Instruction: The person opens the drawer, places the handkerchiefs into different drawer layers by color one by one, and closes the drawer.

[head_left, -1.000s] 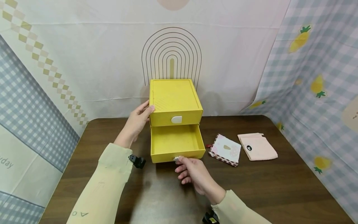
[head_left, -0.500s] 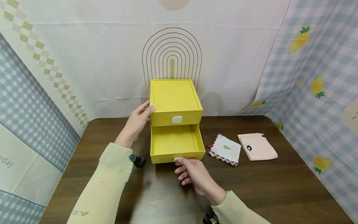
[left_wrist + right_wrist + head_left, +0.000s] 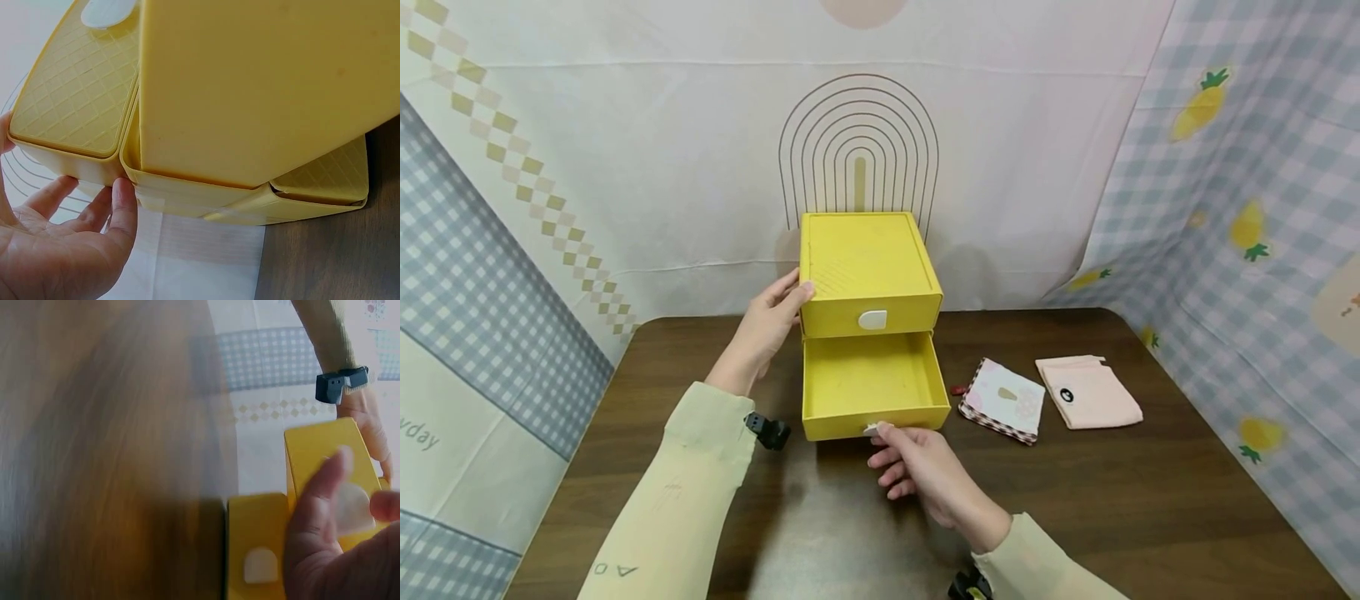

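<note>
A yellow drawer cabinet stands at the back of the table, its middle drawer pulled out with a bare bottom showing. The left wrist view shows another closed drawer below it. My left hand holds the cabinet's upper left side, thumb over the top edge and fingertips against the side wall. At the drawer front, my right hand pinches the white handle, partly covered by the thumb. The right wrist view has this handle between thumb and finger.
A folded white cloth with checked edging lies right of the cabinet. Beside it is a folded pink cloth. The brown table meets a white fabric backdrop behind and a checked curtain on the right.
The drawer has come very slightly further out toward me, with my right hand on its handle. My left hand stays in place on the cabinet.
</note>
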`<action>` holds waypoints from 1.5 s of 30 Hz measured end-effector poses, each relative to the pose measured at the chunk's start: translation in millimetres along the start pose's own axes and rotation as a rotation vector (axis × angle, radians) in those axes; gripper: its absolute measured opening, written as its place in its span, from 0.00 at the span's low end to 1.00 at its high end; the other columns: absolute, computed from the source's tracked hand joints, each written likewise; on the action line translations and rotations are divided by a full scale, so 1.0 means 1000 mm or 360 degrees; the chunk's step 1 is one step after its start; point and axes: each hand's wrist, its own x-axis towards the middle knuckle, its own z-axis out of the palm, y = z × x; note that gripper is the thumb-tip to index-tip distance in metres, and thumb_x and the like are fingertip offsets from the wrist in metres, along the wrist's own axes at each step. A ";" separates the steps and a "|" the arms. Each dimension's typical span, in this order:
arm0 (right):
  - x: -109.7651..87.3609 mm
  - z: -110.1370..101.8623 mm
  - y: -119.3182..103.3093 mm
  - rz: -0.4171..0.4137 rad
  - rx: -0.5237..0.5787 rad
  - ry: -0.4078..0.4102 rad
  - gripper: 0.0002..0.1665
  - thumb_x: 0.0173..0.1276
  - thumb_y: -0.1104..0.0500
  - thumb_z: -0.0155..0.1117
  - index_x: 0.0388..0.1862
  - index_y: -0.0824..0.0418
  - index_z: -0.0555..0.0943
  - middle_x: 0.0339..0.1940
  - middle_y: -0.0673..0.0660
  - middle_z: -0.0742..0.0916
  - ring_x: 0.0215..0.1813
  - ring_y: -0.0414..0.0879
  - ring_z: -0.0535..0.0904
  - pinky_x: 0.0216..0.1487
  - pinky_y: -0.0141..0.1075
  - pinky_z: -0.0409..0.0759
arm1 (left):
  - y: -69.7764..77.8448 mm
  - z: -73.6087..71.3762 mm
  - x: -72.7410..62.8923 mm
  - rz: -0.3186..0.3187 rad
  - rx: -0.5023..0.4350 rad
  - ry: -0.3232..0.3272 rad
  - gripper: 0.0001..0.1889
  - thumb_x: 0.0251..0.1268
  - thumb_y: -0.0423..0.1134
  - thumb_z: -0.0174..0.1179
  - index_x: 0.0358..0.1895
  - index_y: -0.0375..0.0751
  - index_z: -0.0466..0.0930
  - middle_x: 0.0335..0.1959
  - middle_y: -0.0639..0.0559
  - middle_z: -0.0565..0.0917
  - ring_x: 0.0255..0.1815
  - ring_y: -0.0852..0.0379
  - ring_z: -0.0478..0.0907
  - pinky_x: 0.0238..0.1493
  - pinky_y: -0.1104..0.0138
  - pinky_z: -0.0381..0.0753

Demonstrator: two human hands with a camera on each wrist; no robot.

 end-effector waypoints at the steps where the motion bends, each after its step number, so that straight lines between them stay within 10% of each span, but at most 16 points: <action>1: -0.001 -0.003 0.000 -0.0015 -0.0052 -0.0015 0.36 0.67 0.38 0.61 0.50 0.72 0.79 0.33 0.59 0.87 0.26 0.45 0.81 0.26 0.37 0.82 | 0.000 0.000 0.000 -0.0004 -0.0002 0.0001 0.36 0.63 0.66 0.56 0.74 0.68 0.58 0.69 0.54 0.66 0.66 0.52 0.66 0.66 0.55 0.65; 12: -0.021 -0.075 -0.012 -0.0203 -0.0650 0.0013 0.24 0.67 0.46 0.65 0.48 0.66 0.81 0.37 0.61 0.85 0.38 0.56 0.82 0.39 0.45 0.84 | 0.005 0.002 -0.003 -0.0026 -0.0034 -0.0015 0.34 0.68 0.60 0.55 0.75 0.63 0.57 0.70 0.53 0.66 0.66 0.53 0.65 0.66 0.56 0.66; 29: 0.004 -0.163 -0.029 -0.0176 -0.0984 0.0368 0.44 0.61 0.35 0.66 0.65 0.62 0.71 0.51 0.61 0.83 0.47 0.55 0.80 0.44 0.46 0.80 | 0.025 0.003 -0.021 -0.0033 -0.0004 -0.0010 0.33 0.71 0.55 0.53 0.76 0.57 0.55 0.71 0.50 0.64 0.67 0.50 0.64 0.66 0.55 0.64; 45: 0.039 -0.195 -0.015 -0.0281 -0.1059 0.0441 0.50 0.56 0.37 0.71 0.69 0.62 0.66 0.60 0.67 0.76 0.58 0.59 0.74 0.51 0.49 0.78 | 0.026 0.003 -0.022 -0.0027 -0.0004 -0.0018 0.32 0.73 0.54 0.51 0.77 0.55 0.55 0.70 0.49 0.65 0.67 0.51 0.64 0.66 0.56 0.65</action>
